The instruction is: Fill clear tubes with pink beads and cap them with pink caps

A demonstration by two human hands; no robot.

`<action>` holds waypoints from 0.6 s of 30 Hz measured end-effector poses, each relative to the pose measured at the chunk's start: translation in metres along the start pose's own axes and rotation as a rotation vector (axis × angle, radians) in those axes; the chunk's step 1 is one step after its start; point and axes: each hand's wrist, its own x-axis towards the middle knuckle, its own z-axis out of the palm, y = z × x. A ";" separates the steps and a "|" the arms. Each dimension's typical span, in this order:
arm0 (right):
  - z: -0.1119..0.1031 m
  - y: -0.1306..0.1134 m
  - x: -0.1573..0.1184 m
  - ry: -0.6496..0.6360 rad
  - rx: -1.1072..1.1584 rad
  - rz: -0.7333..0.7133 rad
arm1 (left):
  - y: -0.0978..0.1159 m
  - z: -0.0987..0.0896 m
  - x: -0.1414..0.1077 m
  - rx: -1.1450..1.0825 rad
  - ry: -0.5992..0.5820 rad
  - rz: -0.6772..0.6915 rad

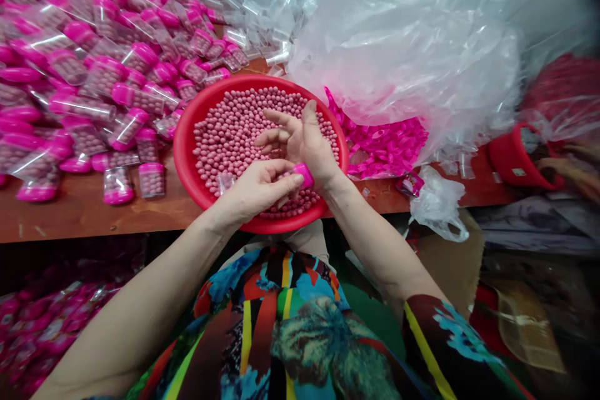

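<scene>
My left hand [265,190] is closed around a small clear container whose bright pink cap [304,175] sticks out past the thumb. Most of its body is hidden by the fingers. Close beside the cap, my right hand [304,140] is open, its fingers loosely bent and its thumb raised; I see nothing in it. Both hands are over a red basin [187,184] of small round pink balls [229,131]. A clear empty tube [225,182] lies on the balls at the basin's near left side.
Pink-capped containers filled with balls [126,128] pile up on the left of the wooden table [94,219]. Loose pink caps [389,147] lie right of the basin under a plastic bag [407,44]. At far right, another person's hand [569,169] reaches a red bucket [520,159].
</scene>
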 end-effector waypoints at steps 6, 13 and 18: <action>0.006 0.013 0.001 -0.076 0.008 0.087 | -0.008 -0.002 0.006 0.106 0.081 0.100; -0.012 0.023 0.018 0.167 -0.105 -0.029 | -0.007 -0.002 0.005 -0.019 0.196 -0.038; -0.026 0.005 -0.014 -0.015 -0.577 -0.357 | -0.010 -0.007 0.013 -0.341 0.399 0.026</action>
